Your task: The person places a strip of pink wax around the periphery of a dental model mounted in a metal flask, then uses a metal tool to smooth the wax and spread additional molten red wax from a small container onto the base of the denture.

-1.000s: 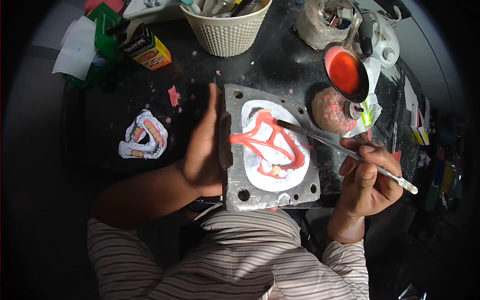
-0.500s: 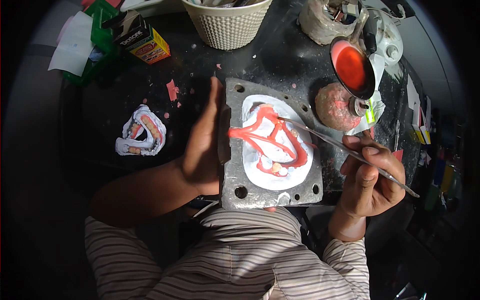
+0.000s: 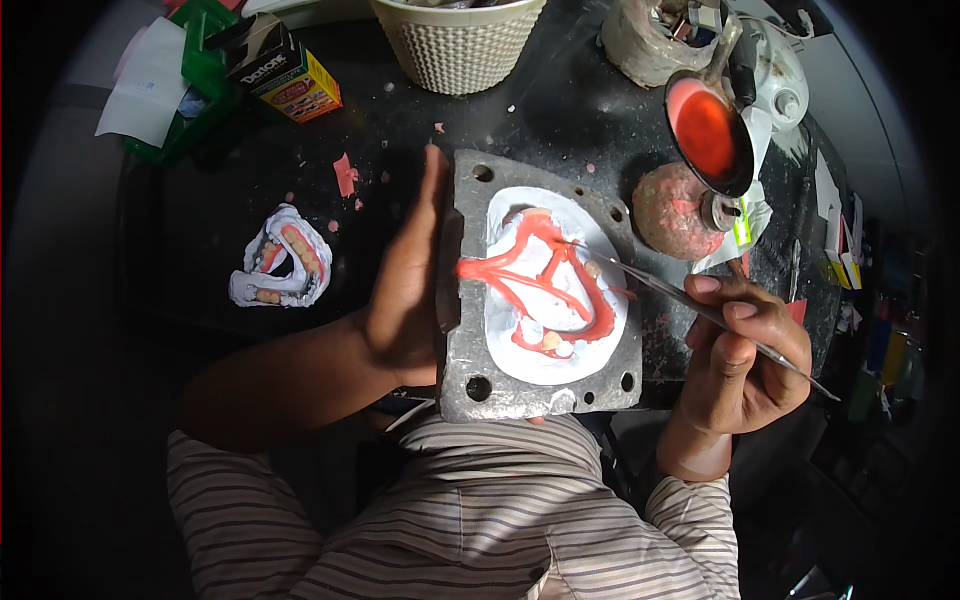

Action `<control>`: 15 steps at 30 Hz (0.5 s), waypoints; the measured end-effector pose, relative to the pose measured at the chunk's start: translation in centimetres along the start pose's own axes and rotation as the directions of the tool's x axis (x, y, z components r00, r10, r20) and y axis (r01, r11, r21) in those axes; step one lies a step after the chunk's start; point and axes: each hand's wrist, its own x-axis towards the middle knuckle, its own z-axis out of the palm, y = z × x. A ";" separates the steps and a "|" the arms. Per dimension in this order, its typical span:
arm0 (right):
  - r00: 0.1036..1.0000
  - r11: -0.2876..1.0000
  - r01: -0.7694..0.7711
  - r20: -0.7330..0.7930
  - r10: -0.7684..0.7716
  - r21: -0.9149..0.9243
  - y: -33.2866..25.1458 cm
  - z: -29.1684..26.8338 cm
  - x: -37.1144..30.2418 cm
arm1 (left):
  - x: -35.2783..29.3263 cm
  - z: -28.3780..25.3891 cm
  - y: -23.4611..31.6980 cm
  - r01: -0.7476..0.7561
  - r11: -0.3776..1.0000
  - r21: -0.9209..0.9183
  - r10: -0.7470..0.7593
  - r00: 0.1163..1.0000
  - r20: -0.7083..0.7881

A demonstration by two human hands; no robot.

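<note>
My left hand grips a grey metal dental flask half by its left side, thumb up along the edge and the other fingers mostly hidden beneath. White plaster fills the flask, with red wax strips forming an arch and branches that run to the left edge. A few teeth sit in the wax at the lower part. My right hand pinches a thin metal wax carver like a pen. Its tip reaches the wax near the upper middle of the arch.
A plaster cast with denture teeth lies at left, near pink wax scraps. Behind stand a green box, a small carton and a woven basket. At right, a pan of melted red wax stands above a wax-smeared round burner.
The carver's tip has shifted slightly right and down along the wax. The flask has tilted a little in my left hand. Both hands keep their hold.
</note>
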 end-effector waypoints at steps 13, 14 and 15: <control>0.997 0.989 0.072 -0.023 -0.076 -0.130 -0.1 -0.4 0.0 | 0.3 0.7 -0.5 -0.055 0.998 -0.028 0.056 0.997 0.048; 0.997 0.982 0.079 0.010 -0.079 -0.172 -0.2 -0.5 0.0 | 0.3 0.7 -0.5 -0.063 0.998 -0.005 0.063 0.996 0.055; 0.997 0.982 0.080 0.010 -0.079 -0.171 -0.2 -0.5 0.0 | 0.3 0.7 -0.4 -0.072 0.997 0.018 0.070 0.996 0.062</control>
